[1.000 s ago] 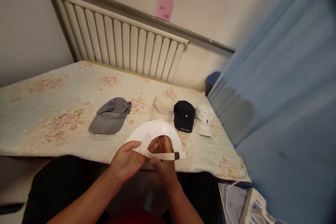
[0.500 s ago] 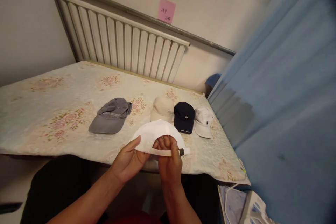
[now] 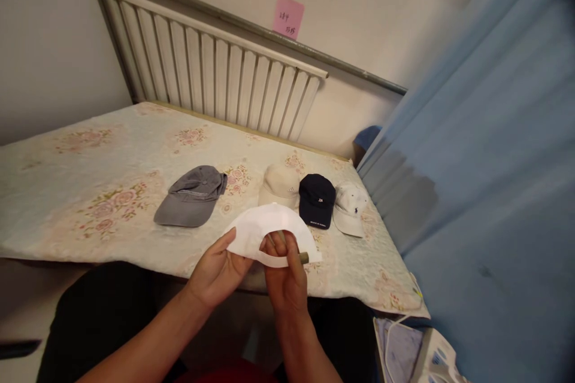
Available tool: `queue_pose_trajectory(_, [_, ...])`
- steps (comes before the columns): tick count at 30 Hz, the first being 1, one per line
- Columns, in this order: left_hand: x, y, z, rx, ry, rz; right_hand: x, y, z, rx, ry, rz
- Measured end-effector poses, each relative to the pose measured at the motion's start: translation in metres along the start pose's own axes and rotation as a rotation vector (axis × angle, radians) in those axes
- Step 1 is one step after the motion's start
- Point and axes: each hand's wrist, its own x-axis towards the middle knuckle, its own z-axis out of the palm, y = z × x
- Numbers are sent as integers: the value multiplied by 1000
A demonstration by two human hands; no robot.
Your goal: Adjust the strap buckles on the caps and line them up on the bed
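Note:
Both my hands hold a white cap over the near edge of the table, its back opening facing me. My left hand pinches the cap's left rim between thumb and fingers. My right hand is closed on the back strap, close to its dark buckle. On the table beyond lie a grey cap to the left and, in a row to the right, a beige cap, a navy cap and a small white cap.
A floral cloth covers the table. A white radiator stands against the back wall, with a pink sticky note above it. A blue curtain hangs close on the right. Some white items lie low at the right.
My right hand has slid to the right along the back strap toward the buckle, and the cap has been lifted a little. The caps on the table have not moved.

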Motion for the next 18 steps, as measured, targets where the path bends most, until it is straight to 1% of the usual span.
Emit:
queue_pose_trajectory(2, [0,2,0,1,13,12,-1,-1,-1,-3,-46,12])
queue_pose_trajectory(4, [0,4,0,9,38,19,-1,-6,-3,7,-54,34])
queue_pose_trajectory(6, [0,4,0,19,58,21,1,-12,-5,8,-7,57])
queue_pose_trajectory(8, [1,5,-2,19,59,22,3,-18,-7,6,79,66])
queue_pose_trajectory(12, [4,5,-5,-20,14,21,8,-24,-8,52,253,43])
queue_pose_trajectory(14, [6,6,-7,-46,-8,19,10,-26,-9,71,290,40])
queue_pose_trajectory(18, [7,9,-7,-71,-11,27,12,-30,-14,63,284,39])
